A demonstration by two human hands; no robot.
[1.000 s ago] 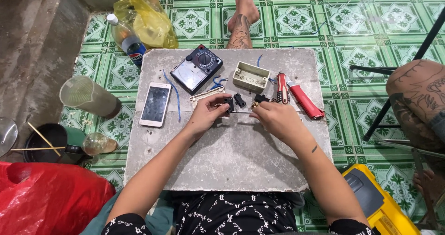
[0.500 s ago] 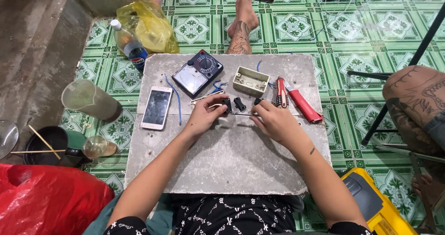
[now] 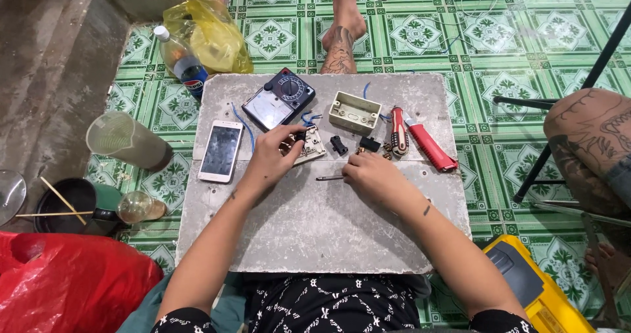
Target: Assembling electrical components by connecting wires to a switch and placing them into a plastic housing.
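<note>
My left hand (image 3: 275, 154) grips a cream switch faceplate (image 3: 311, 146) on the grey stone slab (image 3: 315, 221), thumb and fingers over its left part. My right hand (image 3: 371, 174) holds a thin screwdriver (image 3: 328, 178) lying flat on the slab, its tip pointing left. A small black switch part (image 3: 338, 145) and another black piece (image 3: 369, 144) lie just beyond my right hand, with small brass bits beside them. A beige wall box (image 3: 355, 111) sits further back.
On the slab: an analog multimeter (image 3: 279, 100), a white phone (image 3: 221, 150), red-handled pliers (image 3: 398, 131) and a red utility knife (image 3: 429, 147). Around it: a bottle (image 3: 181, 60), a yellow bag (image 3: 209, 34), a plastic jug (image 3: 125, 140), a red bag (image 3: 66, 287), a yellow case (image 3: 532, 287), another person's foot (image 3: 342, 37) and knee (image 3: 591, 142).
My hands have drawn apart. The left stays on the faceplate; the right has dropped toward me with the screwdriver, now flat on the slab.
</note>
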